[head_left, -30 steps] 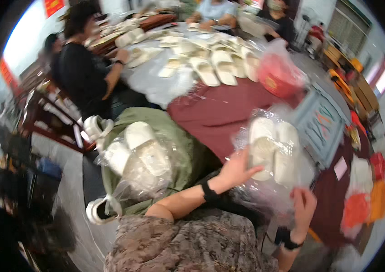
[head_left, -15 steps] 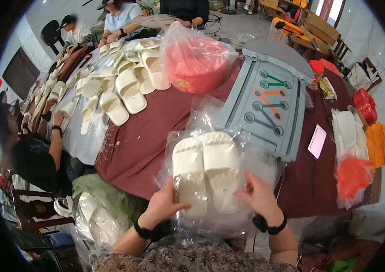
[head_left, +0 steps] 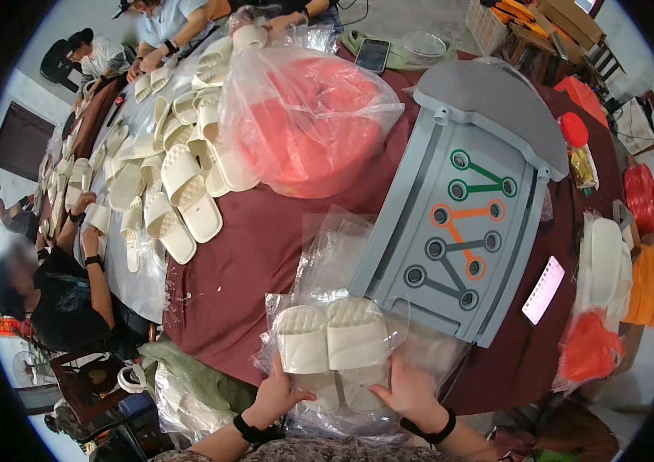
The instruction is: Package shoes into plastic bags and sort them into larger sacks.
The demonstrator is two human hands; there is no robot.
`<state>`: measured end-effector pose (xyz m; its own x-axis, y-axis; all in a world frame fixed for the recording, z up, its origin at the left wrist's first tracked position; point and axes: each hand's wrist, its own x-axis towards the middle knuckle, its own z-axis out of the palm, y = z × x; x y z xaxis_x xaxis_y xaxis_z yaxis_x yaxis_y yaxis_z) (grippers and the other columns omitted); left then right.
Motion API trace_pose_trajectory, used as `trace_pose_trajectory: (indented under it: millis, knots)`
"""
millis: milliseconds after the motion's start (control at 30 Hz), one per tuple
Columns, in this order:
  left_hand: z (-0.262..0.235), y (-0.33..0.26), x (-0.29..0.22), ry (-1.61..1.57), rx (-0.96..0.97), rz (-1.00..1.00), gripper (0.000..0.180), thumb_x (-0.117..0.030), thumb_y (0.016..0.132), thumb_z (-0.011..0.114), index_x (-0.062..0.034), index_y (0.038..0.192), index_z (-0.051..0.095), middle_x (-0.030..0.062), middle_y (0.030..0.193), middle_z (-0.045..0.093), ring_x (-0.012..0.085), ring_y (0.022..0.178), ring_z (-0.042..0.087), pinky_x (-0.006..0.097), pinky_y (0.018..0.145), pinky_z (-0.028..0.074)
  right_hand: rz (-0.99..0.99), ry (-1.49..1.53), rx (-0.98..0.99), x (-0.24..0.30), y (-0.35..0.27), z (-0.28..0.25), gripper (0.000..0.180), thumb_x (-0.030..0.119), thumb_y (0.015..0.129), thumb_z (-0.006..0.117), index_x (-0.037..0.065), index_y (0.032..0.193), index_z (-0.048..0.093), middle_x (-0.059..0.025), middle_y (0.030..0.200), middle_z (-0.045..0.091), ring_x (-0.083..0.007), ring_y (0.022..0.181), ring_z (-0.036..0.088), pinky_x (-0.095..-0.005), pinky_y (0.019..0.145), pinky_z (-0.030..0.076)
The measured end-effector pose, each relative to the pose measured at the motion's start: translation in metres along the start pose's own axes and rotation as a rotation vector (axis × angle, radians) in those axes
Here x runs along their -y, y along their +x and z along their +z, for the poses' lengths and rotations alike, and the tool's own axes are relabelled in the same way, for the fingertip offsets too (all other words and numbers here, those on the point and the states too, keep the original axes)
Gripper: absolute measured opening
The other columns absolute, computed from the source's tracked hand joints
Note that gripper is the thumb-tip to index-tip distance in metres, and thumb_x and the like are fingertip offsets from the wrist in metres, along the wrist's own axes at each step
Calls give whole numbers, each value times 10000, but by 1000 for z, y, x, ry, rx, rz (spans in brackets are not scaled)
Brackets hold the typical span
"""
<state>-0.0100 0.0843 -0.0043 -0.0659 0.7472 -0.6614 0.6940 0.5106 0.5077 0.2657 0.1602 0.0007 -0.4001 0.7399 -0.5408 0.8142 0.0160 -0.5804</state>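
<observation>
A pair of cream slippers (head_left: 356, 339) lies side by side inside a clear plastic bag (head_left: 396, 327), close in front of my body. My left hand (head_left: 271, 396) grips the bag's left side, its thumb laid over the left slipper's sole. At the right side my right hand (head_left: 411, 391) holds on, its thumb pressed near the right slipper's lower end. The other fingers of both hands are mostly hidden under or beside the bag. Just beyond lie more clear plastic bags (head_left: 334, 246) on the dark red tablecloth (head_left: 257, 254).
A grey plastic panel (head_left: 396, 254) with coloured lines stands to the right, beside a phone (head_left: 544, 291). Ahead is a red basin (head_left: 304, 131) wrapped in plastic. Loose slippers (head_left: 200, 212) pile up at the left, where co-workers (head_left: 73, 285) sit. Orange packs (head_left: 648, 285) lie far right.
The bagged slippers and both hands now appear lower in view, nearer my body. My right hand has closed in against the bag's side. The whole scene has shifted as my head moved.
</observation>
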Motion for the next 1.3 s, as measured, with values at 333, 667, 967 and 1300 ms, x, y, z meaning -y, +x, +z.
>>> trace_pose_trajectory:
  millis: [333,667,967,1300]
  knots:
    - [-2,1,0,-44,30,-74,1231,-328,604,857,14,1432,12,296,1173,528,440,986,585,462,770,487,65,-83,57,20,12,-10,669,345,722,741,-85,1121,421,-226,852,622,-374,810,635,-446,649,502]
    - [7,-13,4,-98,-104,-45,1138,-267,558,872,-7,1406,159,281,1230,490,422,1031,567,455,828,480,176,-77,-25,21,10,4,674,338,668,770,2,1173,475,-180,936,648,-351,884,636,-439,774,492]
    - [16,-55,7,-441,-360,-13,960,-149,699,731,-119,1476,167,251,1139,529,378,1003,560,422,832,472,192,268,179,14,9,-8,437,203,695,733,-12,1049,592,-101,883,653,-213,819,630,-330,691,482]
    - [77,-129,4,-883,-669,98,542,27,858,448,-213,1337,522,210,1323,457,331,1194,469,389,1027,365,50,939,597,120,-38,1,584,29,783,490,50,1356,380,-123,1239,550,-257,1080,580,-441,867,499]
